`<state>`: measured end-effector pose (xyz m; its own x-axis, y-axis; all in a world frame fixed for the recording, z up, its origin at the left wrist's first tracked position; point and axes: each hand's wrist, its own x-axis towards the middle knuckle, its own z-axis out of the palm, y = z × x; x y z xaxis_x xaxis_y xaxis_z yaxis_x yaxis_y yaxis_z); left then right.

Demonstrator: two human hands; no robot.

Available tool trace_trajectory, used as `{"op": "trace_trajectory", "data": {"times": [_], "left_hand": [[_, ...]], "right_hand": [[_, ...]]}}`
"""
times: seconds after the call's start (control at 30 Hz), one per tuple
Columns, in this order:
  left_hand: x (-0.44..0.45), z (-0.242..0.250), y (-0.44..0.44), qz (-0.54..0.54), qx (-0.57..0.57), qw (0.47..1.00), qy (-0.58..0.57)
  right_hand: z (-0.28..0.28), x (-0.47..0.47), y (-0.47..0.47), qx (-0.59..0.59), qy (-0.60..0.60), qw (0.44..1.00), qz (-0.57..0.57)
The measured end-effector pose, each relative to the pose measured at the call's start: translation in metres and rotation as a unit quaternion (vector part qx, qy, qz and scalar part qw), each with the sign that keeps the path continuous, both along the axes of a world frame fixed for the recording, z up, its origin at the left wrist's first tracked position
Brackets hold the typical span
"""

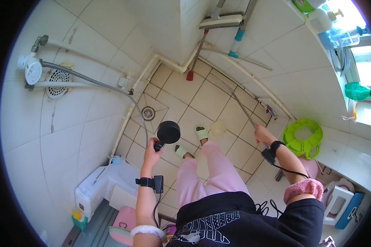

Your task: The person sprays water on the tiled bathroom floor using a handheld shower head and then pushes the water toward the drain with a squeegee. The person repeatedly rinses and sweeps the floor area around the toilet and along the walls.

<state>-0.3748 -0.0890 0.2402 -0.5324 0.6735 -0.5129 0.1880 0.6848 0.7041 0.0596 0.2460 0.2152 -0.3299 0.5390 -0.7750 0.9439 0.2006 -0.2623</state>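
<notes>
My left hand [152,154] grips the handle of a black hand shower [168,132], its round head above the tiled floor [201,102]. A grey metal shower hose [99,82] runs from the wall valve [33,73] down toward this hand. My right hand [263,135] is closed around a long grey pole [243,108] that slants down to the floor near the wall; what is at its far end is hard to make out. A pale yellowish patch [218,128] lies on the tiles beside my green slippers [201,133]. No water stream is plainly visible.
A round floor drain [148,113] sits near the left wall. Cleaning tools with a white brush head [221,21] lean in the far corner, by a red-tipped stick [190,75]. A green plastic seat [303,137] stands at right; a white appliance [92,191] at lower left.
</notes>
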Motion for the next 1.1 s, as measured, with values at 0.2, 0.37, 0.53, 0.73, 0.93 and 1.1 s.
{"op": "trace_trajectory", "data": {"times": [0.2, 0.37, 0.53, 0.73, 0.93, 1.1], "left_hand": [[0.023, -0.002, 0.04, -0.032, 0.016, 0.999, -0.015], [0.038, -0.001, 0.06, -0.055, 0.001, 0.998, 0.005], [0.042, 0.007, 0.064, -0.069, 0.004, 0.998, 0.008], [0.046, 0.008, 0.066, -0.059, 0.02, 0.997, 0.037], [0.05, 0.007, 0.069, -0.055, 0.042, 0.997, 0.032], [0.053, 0.012, 0.059, -0.054, 0.043, 0.997, 0.027]], "right_hand": [[-0.052, -0.08, 0.015, 0.037, 0.031, 0.998, -0.047], [-0.058, -0.065, -0.073, 0.064, -0.009, 0.998, -0.016], [-0.026, -0.026, -0.056, 0.039, 0.044, 0.997, -0.044], [-0.062, -0.099, 0.006, 0.103, 0.089, 0.989, -0.064], [-0.082, -0.103, -0.031, 0.131, 0.058, 0.99, 0.01], [-0.026, -0.025, -0.04, 0.055, 0.001, 0.997, 0.057]]}}
